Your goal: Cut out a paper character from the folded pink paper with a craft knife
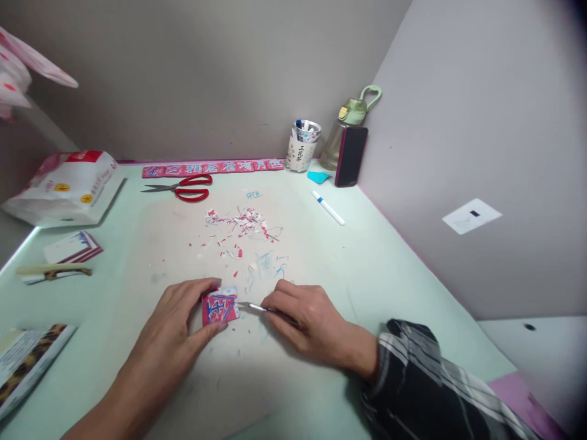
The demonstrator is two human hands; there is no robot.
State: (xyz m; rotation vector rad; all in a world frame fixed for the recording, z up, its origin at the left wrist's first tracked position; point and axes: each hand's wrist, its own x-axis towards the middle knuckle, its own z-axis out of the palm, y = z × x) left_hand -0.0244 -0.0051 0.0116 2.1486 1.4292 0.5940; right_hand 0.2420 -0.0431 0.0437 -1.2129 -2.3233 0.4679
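My left hand (186, 318) pinches a small red square tile (221, 305) flat on the table, thumb at its near edge and fingers at its far edge. Blue and white lines form a character on the tile, and its upper right part is pale. In my right hand (305, 315) is a craft knife (257, 307), its fingers closed around the handle. The blade tip meets the tile's right edge. Beyond the hands lies a scatter of red and white shavings (247, 223).
A row of red character tiles (213, 168) runs along the back, with red-handled scissors (186, 187) before it. A pen cup (301, 150), bottle (334, 137), phone (351, 157) and white marker (328, 208) stand or lie back right. A white bag (68, 189) and card stack (73, 247) are left.
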